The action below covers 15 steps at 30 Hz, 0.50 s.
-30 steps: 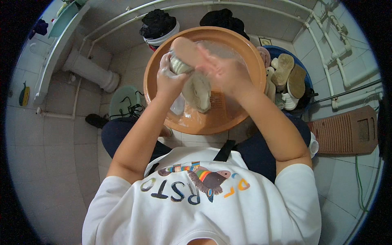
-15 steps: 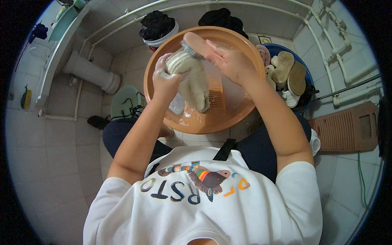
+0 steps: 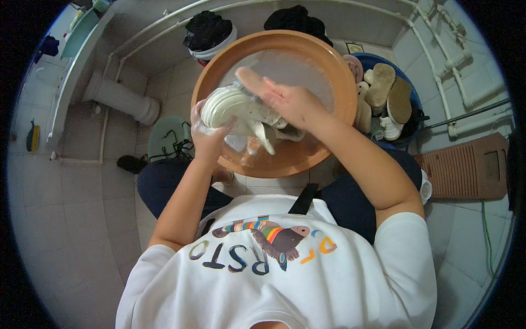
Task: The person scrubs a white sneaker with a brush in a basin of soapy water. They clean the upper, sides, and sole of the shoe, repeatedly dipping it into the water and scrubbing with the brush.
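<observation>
Over the large orange-brown basin, my left hand grips a wet off-white shoe near its toe end, with the ridged edge of the sole turned up. The tongue and opening of the shoe face toward the right and down. Wrapped around a scrubbing brush with a pinkish-tan back, my right hand holds the bristles against the shoe's upper side. Whitish, sudsy water lies in the basin beneath both hands. The palm side of my right hand is hidden.
Right of the basin, a blue tub holds several shoes and insoles. A brown washboard leans nearby. At left stands a pale green bucket with black laces. Behind are a white bucket piled with black cloth and another dark heap.
My left hand has turned the shoe and moved it left and lower, so its ridged sole edge and opening show. The brush in my right hand has shifted slightly left and down.
</observation>
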### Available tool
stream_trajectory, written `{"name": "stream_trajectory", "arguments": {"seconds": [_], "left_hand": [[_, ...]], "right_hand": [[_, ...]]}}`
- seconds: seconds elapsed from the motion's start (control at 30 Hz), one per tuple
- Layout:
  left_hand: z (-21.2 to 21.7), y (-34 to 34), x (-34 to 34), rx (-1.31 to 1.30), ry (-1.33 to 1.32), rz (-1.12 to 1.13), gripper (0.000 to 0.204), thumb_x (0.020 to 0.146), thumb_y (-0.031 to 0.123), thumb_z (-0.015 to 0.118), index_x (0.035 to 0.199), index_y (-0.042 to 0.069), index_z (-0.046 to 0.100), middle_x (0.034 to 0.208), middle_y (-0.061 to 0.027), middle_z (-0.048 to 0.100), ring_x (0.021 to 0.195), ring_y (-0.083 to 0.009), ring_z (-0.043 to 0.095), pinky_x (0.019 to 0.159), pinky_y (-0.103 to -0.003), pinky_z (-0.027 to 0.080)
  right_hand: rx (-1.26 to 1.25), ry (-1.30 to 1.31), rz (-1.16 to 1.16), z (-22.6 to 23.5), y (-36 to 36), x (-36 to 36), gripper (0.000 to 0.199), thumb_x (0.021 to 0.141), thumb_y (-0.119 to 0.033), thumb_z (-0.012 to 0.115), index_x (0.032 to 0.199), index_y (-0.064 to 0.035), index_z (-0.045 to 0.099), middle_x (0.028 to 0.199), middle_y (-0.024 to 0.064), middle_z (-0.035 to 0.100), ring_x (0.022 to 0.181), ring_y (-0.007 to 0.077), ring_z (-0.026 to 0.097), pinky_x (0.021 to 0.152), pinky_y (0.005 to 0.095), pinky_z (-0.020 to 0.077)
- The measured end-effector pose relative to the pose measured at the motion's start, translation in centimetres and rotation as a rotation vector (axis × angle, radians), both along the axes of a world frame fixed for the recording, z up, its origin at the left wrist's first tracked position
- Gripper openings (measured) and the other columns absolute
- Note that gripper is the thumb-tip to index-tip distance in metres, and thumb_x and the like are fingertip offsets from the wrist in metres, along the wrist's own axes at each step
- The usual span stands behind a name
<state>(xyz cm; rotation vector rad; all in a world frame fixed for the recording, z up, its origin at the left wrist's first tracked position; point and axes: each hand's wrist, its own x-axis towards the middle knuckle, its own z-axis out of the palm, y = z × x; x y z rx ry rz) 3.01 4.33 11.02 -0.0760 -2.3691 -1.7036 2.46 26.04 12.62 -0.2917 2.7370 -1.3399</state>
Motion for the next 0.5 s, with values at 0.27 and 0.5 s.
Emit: {"name": "stream_trajectory", "arguments": {"seconds": [0.27,0.5], "left_hand": [[-1.6,-2.5,1.3,-0.432,0.027,-0.089,0.069,0.059,0.015,0.074,0.119,0.004,0.043,0.109,-0.0136,0.053,0.1,-0.0235,0.053,0.087,-0.032,0.043],[-3.4,-2.7,2.5,-0.462,-0.134,-0.078,0.07,0.058,0.014,0.072,0.119,0.002,0.041,0.108,-0.0152,0.055,0.099,-0.0254,0.055,0.085,-0.032,0.044]], "right_hand": [[0.053,-0.274,0.04,0.0,1.4,-0.6,0.043,0.088,-0.045,0.041,0.125,-0.0242,0.048,0.113,0.0152,0.057,0.106,0.0285,0.054,0.09,0.0358,0.0412],[0.237,-0.216,0.161,-2.3,-2.4,0.2,0.068,0.085,-0.059,0.025,0.116,-0.0061,0.055,0.118,0.0237,0.051,0.111,0.0344,0.049,0.094,0.0391,0.0362]]}}
